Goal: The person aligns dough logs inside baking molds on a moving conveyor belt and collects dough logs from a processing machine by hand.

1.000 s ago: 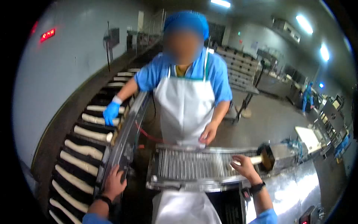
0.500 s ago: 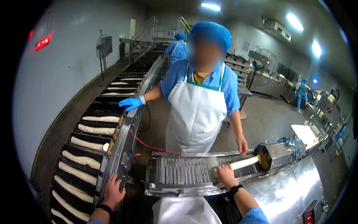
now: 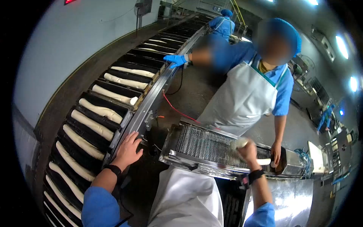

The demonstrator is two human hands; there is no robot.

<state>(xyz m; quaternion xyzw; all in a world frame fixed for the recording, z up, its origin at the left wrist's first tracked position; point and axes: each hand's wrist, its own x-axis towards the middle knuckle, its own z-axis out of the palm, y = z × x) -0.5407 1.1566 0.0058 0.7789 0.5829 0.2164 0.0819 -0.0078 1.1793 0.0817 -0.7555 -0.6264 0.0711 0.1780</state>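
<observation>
Gripping a pale dough strip in the right hand, closed round it at the right part of the wire mesh belt; too blurred to read each finger. Can't tell contact with the mesh. Resting the left hand on the near part of the metal rail, fingers spread, nothing grasped. Well apart from each other.

Go light on the grip: looks soft, likely to neck or tear under a hard pinch. Support along the length, avoid tugging one end. Mind the co-worker's bare hand at the right end, touching or just beside, can't tell. Also watch the metal housing just right, and the red cable between belt and rail.

To the left: black trays, some with more dough strips. Farther along the rail: co-worker's blue-gloved hand.
</observation>
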